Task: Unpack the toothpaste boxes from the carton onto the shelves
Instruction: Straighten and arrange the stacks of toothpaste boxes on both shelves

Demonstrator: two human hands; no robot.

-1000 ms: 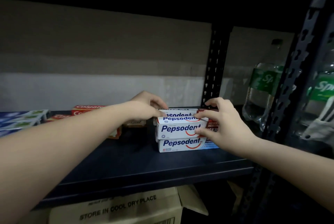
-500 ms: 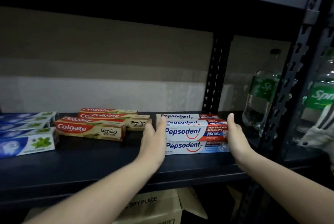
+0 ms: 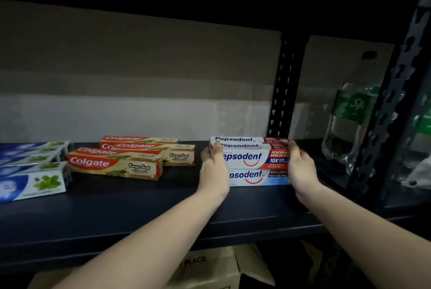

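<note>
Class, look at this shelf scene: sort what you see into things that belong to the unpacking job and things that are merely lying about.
Job:
Pepsodent boxes, pressed between left hand and right hand
Colgate boxes
blue boxes
shelf
carton below

Lying about:
Sprite bottle

White, red and blue Pepsodent boxes, red-and-tan Colgate boxes, blue-white boxes with green leaves.

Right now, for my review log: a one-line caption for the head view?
Left hand and right hand press the ends of the stacked Pepsodent boxes on the shelf beside Colgate boxes.
</note>
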